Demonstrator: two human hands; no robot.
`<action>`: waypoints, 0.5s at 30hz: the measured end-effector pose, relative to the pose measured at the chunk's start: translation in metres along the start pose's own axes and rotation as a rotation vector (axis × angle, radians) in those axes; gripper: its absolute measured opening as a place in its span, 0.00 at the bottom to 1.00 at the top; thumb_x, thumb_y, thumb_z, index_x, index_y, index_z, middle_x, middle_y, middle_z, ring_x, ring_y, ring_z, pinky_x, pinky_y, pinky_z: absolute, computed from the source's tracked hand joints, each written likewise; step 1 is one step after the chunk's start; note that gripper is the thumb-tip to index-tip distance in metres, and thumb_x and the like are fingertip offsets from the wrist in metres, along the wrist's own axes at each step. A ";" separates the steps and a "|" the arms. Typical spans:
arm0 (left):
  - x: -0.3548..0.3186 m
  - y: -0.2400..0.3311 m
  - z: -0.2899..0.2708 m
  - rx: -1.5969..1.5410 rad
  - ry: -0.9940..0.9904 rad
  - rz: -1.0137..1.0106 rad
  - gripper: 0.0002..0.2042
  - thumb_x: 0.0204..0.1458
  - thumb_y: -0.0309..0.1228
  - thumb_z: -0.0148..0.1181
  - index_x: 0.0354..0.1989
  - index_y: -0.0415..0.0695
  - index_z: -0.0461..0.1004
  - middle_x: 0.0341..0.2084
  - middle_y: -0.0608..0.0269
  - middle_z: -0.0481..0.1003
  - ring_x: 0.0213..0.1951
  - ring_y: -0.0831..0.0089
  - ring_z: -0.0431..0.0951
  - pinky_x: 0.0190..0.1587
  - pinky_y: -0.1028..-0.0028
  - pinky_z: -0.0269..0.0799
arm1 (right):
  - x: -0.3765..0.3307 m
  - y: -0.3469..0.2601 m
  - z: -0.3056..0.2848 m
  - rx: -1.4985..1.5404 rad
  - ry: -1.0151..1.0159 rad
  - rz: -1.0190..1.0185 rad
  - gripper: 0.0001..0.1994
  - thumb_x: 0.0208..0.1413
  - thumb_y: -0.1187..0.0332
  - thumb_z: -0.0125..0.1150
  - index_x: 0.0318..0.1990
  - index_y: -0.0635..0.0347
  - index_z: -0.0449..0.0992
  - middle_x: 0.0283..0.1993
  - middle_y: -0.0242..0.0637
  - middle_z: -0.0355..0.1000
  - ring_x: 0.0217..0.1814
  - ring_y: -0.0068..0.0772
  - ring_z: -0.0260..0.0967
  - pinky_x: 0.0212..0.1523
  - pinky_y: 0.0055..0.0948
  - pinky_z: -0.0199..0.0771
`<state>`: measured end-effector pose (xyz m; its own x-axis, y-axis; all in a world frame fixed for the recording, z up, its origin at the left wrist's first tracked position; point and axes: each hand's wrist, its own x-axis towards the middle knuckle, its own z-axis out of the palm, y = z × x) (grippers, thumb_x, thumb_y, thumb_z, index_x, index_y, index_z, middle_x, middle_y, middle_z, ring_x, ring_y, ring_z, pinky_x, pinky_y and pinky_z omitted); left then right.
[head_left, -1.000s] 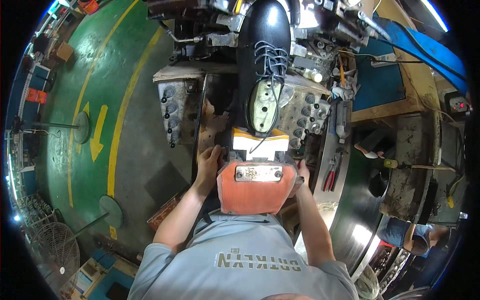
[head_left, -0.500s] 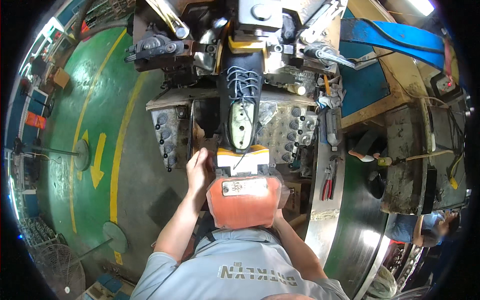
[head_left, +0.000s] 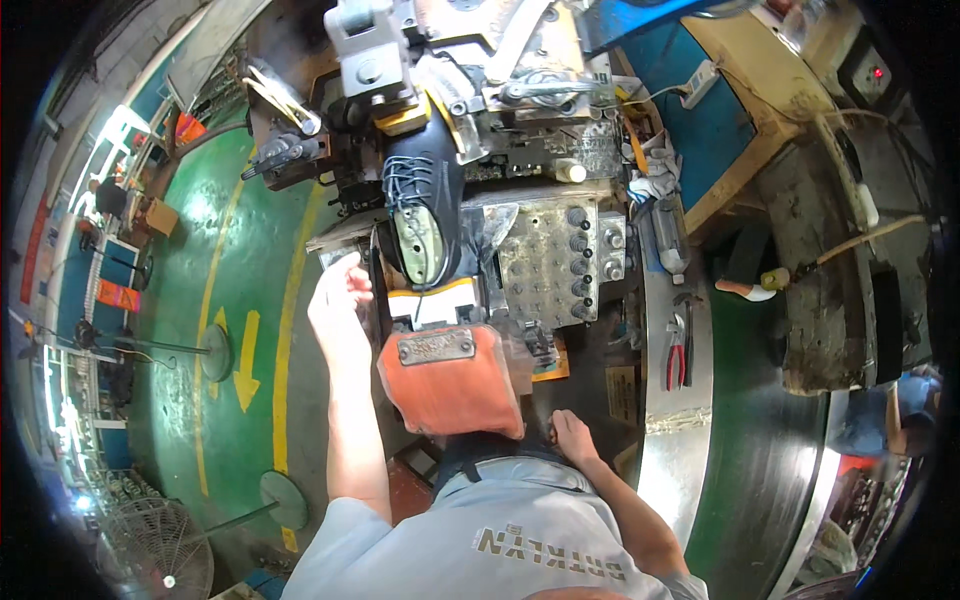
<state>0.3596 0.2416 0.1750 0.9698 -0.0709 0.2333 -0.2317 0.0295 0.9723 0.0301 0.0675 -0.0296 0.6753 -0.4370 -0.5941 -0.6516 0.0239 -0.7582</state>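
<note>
"Hands first: how are they sitting?"

"Well apart from each other. The left hand (head_left: 342,290) is hovering just left of the dark lace-up shoe (head_left: 442,195), fingers half curled and clear of it. The right hand (head_left: 570,438) is hanging low near the person's waist, fingers folded in; whether it is gripping anything cannot be told."

"And where is the shoe lying?"

"Ahead of the person, between the two hands from side to side, and much closer to the left one. Its toe is sitting under a yellow clamp (head_left: 405,117), its heel is pointing back toward the person, and a pale green last (head_left: 418,245) is filling its opening."

"What is standing nearer the right hand?"

"An orange pad (head_left: 447,385), just to its left. Red-handled pliers (head_left: 672,367) are lying farther right, on a metal tabletop (head_left: 675,455)."
</note>
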 end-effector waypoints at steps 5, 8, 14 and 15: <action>0.011 0.054 0.054 0.133 -0.105 -0.031 0.24 0.55 0.29 0.61 0.60 0.36 0.65 0.53 0.53 0.70 0.54 0.68 0.70 0.57 0.70 0.65 | -0.013 0.040 -0.028 0.011 0.064 -0.073 0.17 0.64 0.58 0.47 0.37 0.65 0.72 0.28 0.42 0.72 0.30 0.34 0.71 0.34 0.33 0.72; 0.019 0.055 0.077 0.191 -0.158 -0.049 0.40 0.47 0.34 0.70 0.66 0.34 0.53 0.63 0.45 0.58 0.64 0.57 0.61 0.63 0.63 0.60 | -0.023 0.048 -0.040 -0.045 0.113 -0.172 0.16 0.63 0.60 0.48 0.37 0.66 0.72 0.34 0.55 0.74 0.39 0.59 0.72 0.42 0.45 0.72; 0.043 0.010 0.094 0.528 -0.111 0.170 0.53 0.36 0.43 0.76 0.67 0.33 0.49 0.64 0.39 0.56 0.66 0.53 0.56 0.67 0.61 0.51 | -0.036 0.062 -0.057 -0.080 0.138 -0.258 0.12 0.60 0.63 0.53 0.36 0.66 0.72 0.36 0.55 0.74 0.42 0.58 0.73 0.43 0.45 0.73; 0.038 0.010 0.098 0.527 -0.084 0.173 0.53 0.35 0.42 0.77 0.67 0.33 0.49 0.63 0.39 0.56 0.65 0.54 0.58 0.66 0.61 0.53 | -0.042 0.060 -0.061 -0.103 0.146 -0.256 0.12 0.60 0.63 0.53 0.36 0.66 0.72 0.36 0.55 0.75 0.41 0.58 0.73 0.43 0.45 0.73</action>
<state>0.3864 0.1412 0.1943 0.9099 -0.1893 0.3690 -0.4144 -0.4528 0.7895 -0.0580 0.0326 -0.0337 0.7698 -0.5420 -0.3371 -0.5038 -0.1916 -0.8423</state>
